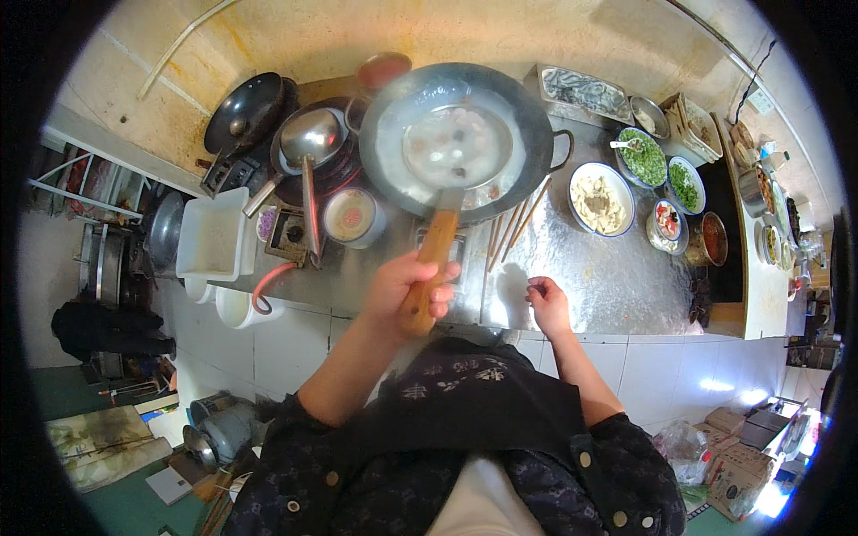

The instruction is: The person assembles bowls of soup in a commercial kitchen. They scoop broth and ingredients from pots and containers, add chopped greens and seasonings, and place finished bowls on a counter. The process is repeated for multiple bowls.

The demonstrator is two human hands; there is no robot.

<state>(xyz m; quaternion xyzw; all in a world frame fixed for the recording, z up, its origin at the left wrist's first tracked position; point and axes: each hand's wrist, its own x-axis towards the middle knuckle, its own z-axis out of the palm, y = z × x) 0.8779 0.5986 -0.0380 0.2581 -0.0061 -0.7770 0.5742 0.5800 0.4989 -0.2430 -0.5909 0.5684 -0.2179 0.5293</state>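
left hand point(413, 288) grips wooden handle point(429, 259) of wok point(458, 138) | right hand point(547, 304) loosely curled, holding nothing, resting on tabletop point(608, 277); chopsticks point(514, 228) just beyond it

Left hand point(413, 288) is gripping the wooden handle point(430, 259) of the wok point(460, 138), fingers wrapped fully around it. Wok is holding pale liquid with a few lumps. Right hand point(547, 302) is resting loosely curled on the steel counter point(590, 268), right of the handle and apart from it. Chopsticks point(514, 228) are lying just under the wok's right rim. Ladle point(308, 143) is sitting left of the wok; bowls point(603, 196) are standing to its right.
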